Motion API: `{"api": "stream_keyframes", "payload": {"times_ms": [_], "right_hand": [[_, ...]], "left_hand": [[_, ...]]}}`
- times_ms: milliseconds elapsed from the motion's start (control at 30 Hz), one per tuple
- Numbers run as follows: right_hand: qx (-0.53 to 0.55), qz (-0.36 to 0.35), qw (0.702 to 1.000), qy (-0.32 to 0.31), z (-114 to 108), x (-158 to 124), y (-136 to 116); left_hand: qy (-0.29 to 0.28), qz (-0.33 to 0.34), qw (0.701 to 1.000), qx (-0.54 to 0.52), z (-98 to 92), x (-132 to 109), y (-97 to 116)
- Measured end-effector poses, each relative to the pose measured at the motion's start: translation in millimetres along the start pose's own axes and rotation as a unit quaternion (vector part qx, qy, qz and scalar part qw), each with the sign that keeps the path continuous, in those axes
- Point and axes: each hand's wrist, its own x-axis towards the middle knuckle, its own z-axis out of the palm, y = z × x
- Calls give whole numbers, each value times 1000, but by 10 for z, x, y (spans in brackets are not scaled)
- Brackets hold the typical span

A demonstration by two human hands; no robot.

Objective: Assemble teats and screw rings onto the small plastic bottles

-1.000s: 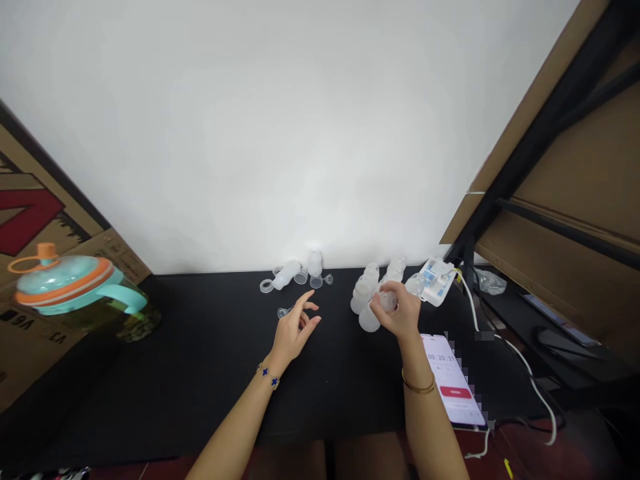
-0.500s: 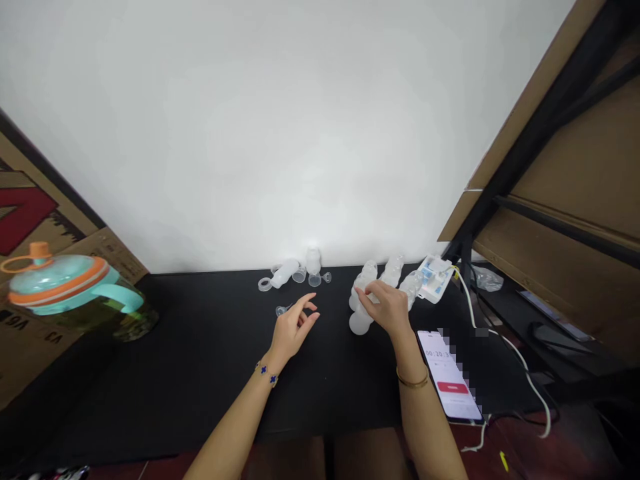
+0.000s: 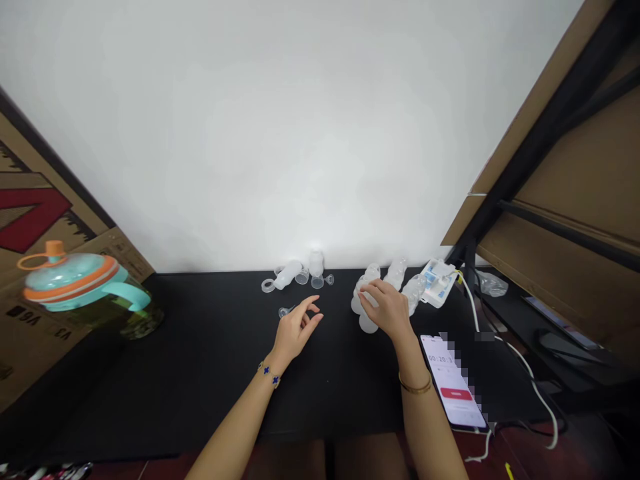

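My left hand (image 3: 296, 328) hovers over the black table, thumb and fingers parted, with nothing between them. Close behind it lies a small clear funnel-shaped plastic piece (image 3: 283, 312). Over a cluster of translucent white plastic bottles is my right hand (image 3: 387, 308), its fingers loosely curved and the thumb apart. The nearest bottle (image 3: 369, 324) lies partly under this hand, which hides its far end; contact cannot be made out. By the wall are a lying bottle (image 3: 289, 274), an upright bottle (image 3: 316, 262), a ring (image 3: 268, 286) and clear caps (image 3: 302, 276).
Clear-wrapped bottles (image 3: 414, 292) lie beside a white power strip (image 3: 437, 283) with cables. A phone (image 3: 453, 381) showing a timer rests right of my right forearm. At left stands a large turquoise-lidded jug (image 3: 80, 283) before a cardboard box (image 3: 30, 340).
The nearest bottle has shifted slightly right and turned a little under my right hand. My left hand keeps nearly the same pose. The whole view has moved a little.
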Motion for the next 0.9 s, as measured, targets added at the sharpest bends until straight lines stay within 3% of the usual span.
{"api": "stream_keyframes", "payload": {"times_ms": [133, 300, 333, 400, 467, 567, 633, 700, 767, 900], "right_hand": [[-21, -27, 998, 43, -24, 28, -17], [7, -65, 971, 229, -32, -11, -232], [14, -76, 967, 242, 8, -40, -321], [39, -112, 974, 195, 148, -110, -521], [43, -152, 982, 102, 340, -176, -707], [-2, -126, 988, -92, 602, -240, -862], [-28, -90, 965, -246, 696, -258, -884], [-22, -99, 927, -360, 721, -265, -877], [-16, -103, 911, -399, 701, -265, -867], [-23, -86, 909, -407, 649, -261, -872]], "left_hand": [[8, 5, 1000, 3, 1, 18, 9], [76, 56, 989, 110, 62, -25, 61], [82, 76, 983, 145, 88, -43, 69], [46, 103, 972, 205, 140, -71, 78], [-37, 95, 960, 261, 168, -70, 83], [-148, -15, 928, 343, 138, -13, 100], [-204, -37, 902, 379, 85, 32, 122], [-243, -25, 890, 384, 32, 60, 146], [-258, -12, 890, 375, -7, 69, 164], [-261, -13, 895, 360, -27, 62, 158]]}}
